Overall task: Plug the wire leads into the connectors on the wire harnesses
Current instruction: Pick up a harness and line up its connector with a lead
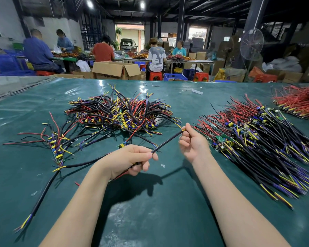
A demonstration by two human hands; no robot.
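Note:
A black sheathed cable [168, 140] stretches between my two hands above the green table cover [168, 202]. My left hand [130, 160] grips its lower end, with red leads trailing out under the palm. My right hand [193, 143] pinches its upper end, where short yellow leads [183, 130] stick out. A tangled pile of harnesses [118, 114] with black, red, yellow and blue wires lies beyond my left hand. A neater stack of harnesses with small circuit boards [253, 139] lies to the right of my right hand.
A few loose harnesses [55, 145] and a long black cable [41, 196] lie at the left. A red-wire bundle [300, 102] sits far right. Beyond the table are cardboard boxes [116, 69], stools, a standing fan [251, 44] and several seated people at other tables.

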